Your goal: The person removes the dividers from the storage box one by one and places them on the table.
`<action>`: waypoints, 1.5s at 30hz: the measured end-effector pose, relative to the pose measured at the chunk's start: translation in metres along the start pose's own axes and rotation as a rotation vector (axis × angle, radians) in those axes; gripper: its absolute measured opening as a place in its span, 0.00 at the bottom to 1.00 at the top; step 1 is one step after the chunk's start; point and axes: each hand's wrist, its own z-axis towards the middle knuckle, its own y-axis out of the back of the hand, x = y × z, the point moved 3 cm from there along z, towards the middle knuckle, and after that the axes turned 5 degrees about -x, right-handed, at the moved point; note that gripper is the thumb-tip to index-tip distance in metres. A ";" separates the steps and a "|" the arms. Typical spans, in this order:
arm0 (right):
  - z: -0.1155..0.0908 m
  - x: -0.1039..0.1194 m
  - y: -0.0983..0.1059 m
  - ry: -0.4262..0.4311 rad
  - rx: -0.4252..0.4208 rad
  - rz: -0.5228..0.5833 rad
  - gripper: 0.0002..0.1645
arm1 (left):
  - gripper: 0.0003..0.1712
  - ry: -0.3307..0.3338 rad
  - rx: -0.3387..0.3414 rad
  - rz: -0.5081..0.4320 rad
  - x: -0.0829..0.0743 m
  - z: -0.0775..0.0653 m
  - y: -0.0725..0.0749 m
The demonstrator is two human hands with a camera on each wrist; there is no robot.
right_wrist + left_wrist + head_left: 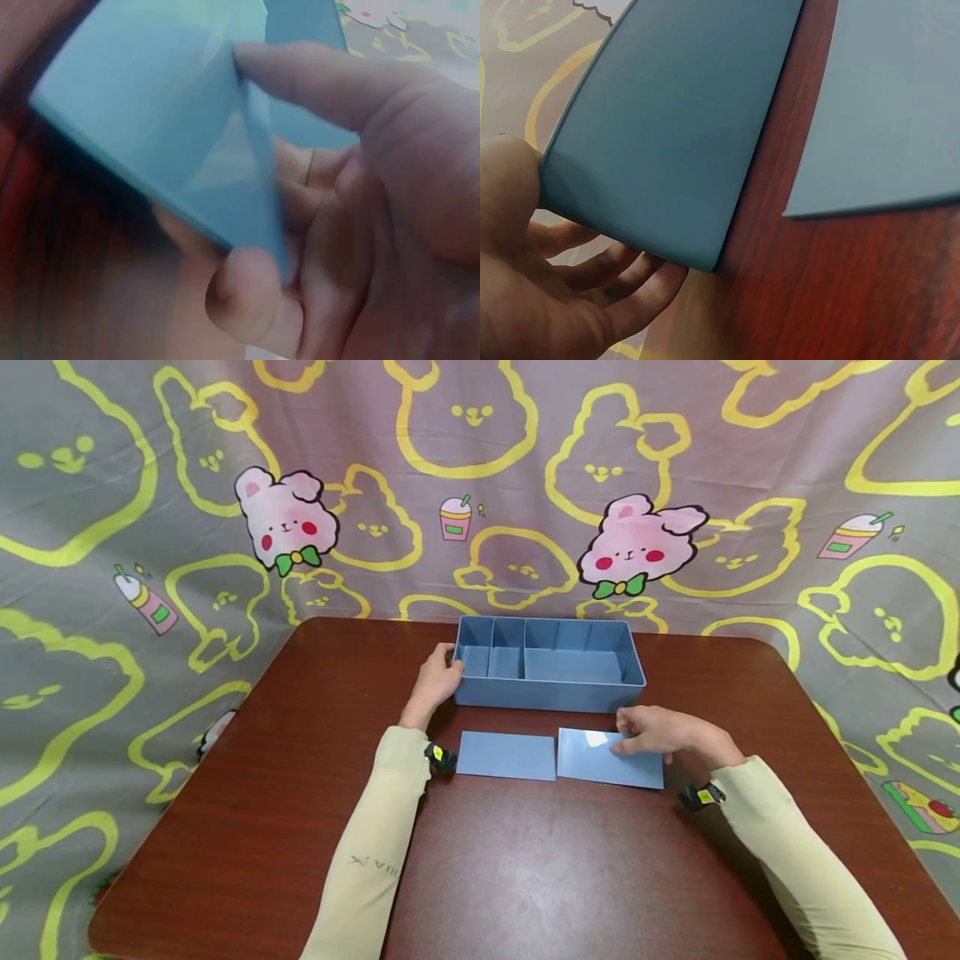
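A blue divided box (547, 696) stands at the back of the table, its open top showing several compartments. My left hand (437, 678) grips its left end. In the left wrist view, the thumb lies at the rim and the fingers (649, 300) curl at the end wall. Two flat blue rectangular panels lie in front of the box. The left panel (506, 756) rests on the table. My right hand (663, 731) pinches the right panel (600, 764) at its right end, thumb on top and fingers at the edge; in the right wrist view this panel (150, 120) is slightly blurred.
A dark red-brown wooden table (300, 760) carries everything. Behind it and at the sides hangs a curtain (517, 568) with rabbit and drink drawings. Each wrist wears a small black device, the left one (441, 757) beside the left panel.
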 end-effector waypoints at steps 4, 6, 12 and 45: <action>0.003 0.002 -0.002 -0.014 0.009 -0.061 0.19 | 0.29 0.003 0.001 -0.003 0.001 0.001 -0.001; 0.004 0.003 -0.002 -0.014 0.004 -0.082 0.18 | 0.29 0.004 0.001 -0.004 0.001 0.001 -0.001; 0.004 0.005 -0.002 -0.004 -0.019 -0.106 0.16 | 0.29 0.004 0.002 -0.007 0.001 0.001 -0.001; 0.002 0.023 -0.009 -0.094 -0.131 -0.375 0.22 | 0.29 0.019 0.009 -0.020 -0.001 -0.002 -0.001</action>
